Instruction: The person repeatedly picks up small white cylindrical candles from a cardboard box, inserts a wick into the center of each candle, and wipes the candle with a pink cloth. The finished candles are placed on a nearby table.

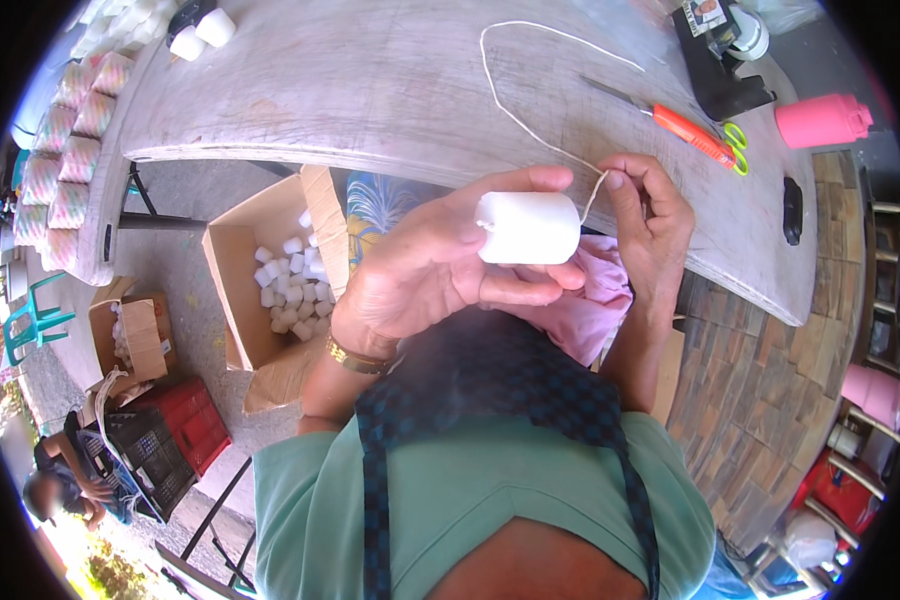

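Left hand point(425, 270): curled around a short white candle point(528, 228), thumb over the top and fingers beneath, so the cylinder lies on its side with one flat end turned toward the other hand.
Right hand point(650, 215): nearly closed; thumb and forefinger pinch a white cord point(510, 105) just beside the candle's right end, seemingly to keep the cord's tip steady at that end.
Candle position: held in the air above the person's lap, close to the near edge of the wooden table point(370, 90).
Cord run: loops away across the tabletop and back, lying slack, which leaves free length to draw on.
Pink cloth point(595, 305): bunched on the lap under both hands.
Scissors point(695, 133): orange-handled, flat on the table, near the right hand.
Cardboard box point(275, 280): open on the ground at the person's left, holding many more white candles.
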The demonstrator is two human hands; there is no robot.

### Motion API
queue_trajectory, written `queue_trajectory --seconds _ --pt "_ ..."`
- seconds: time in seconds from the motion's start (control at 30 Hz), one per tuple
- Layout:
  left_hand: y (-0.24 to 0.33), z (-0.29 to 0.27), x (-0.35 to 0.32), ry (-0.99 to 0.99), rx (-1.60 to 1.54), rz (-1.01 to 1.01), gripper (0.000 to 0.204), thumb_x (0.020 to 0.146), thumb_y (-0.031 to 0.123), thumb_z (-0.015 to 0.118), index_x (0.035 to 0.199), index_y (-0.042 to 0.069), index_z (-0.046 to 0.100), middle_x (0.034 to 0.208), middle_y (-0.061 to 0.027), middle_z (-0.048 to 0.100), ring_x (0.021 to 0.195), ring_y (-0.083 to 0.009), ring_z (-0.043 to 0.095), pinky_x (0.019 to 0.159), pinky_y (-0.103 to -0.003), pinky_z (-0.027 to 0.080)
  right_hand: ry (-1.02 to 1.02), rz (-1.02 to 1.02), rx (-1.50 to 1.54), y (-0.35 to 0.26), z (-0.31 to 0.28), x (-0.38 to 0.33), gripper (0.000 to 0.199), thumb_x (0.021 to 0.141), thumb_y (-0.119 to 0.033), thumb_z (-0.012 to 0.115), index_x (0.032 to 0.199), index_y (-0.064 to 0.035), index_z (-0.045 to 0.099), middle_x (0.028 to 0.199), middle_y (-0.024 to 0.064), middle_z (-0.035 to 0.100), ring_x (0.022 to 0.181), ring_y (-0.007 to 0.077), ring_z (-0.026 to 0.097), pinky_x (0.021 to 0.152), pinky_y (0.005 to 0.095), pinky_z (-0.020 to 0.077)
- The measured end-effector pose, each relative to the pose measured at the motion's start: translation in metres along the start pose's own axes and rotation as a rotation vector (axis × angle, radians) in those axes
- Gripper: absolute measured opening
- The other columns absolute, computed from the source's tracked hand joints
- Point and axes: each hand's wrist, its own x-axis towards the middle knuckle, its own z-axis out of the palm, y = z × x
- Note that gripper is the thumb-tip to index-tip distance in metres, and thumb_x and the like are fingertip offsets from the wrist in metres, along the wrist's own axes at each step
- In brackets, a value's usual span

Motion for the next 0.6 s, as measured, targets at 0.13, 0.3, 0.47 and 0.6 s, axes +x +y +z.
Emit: queue_trajectory --seconds 0.13,0.3,0.47,0.6 --pt "0.000 -0.005 -0.005 -0.040 -0.101 0.076 0.086 0.086 0.027 0.063 0.146 -0.011 0.015 0.137 -0.0300 0.041 0.112 -0.0525 0.055 0.096 -0.052 0.051 -0.260 -0.071 0.121 0.009 -0.020 0.003 0.005 0.089 0.001 0.060 0.090 -0.0001 0.064 0.080 0.0019 0.060 0.068 0.0079 0.050 0.063 0.0219 0.0405" --pt "-0.005 -0.005 -0.007 0.016 -0.084 0.168 0.093 0.086 0.032 0.069 0.145 -0.012 0.012 0.133 -0.0295 0.043 0.112 -0.0509 0.056 0.095 -0.051 0.052 -0.475 -0.169 1.105 0.002 -0.012 0.002 0.016 0.094 -0.016 0.055 0.082 -0.0044 0.056 0.101 0.0110 0.053 0.094 0.0211 0.051 0.086 0.0353 0.0399" --pt "-0.013 -0.007 -0.009 -0.046 -0.179 0.158 0.091 0.085 0.037 0.071 0.142 -0.010 0.018 0.129 -0.0292 0.045 0.112 -0.0501 0.056 0.093 -0.048 0.054 -0.672 -0.081 1.726 -0.001 0.021 -0.001 0.022 0.099 -0.030 0.049 0.089 -0.0105 0.055 0.130 0.0187 0.051 0.119 0.0399 0.046 0.102 0.0526 0.0346" --pt "-0.008 -0.010 -0.014 -0.003 0.007 0.166 0.083 0.086 0.040 0.069 0.138 -0.006 0.025 0.124 -0.0309 0.049 0.109 -0.0492 0.059 0.092 -0.047 0.055 -0.675 -0.077 1.740 -0.011 0.032 0.000 0.020 0.100 -0.029 0.048 0.093 -0.0111 0.056 0.128 0.0160 0.054 0.126 0.0390 0.042 0.104 0.0511 0.0335"
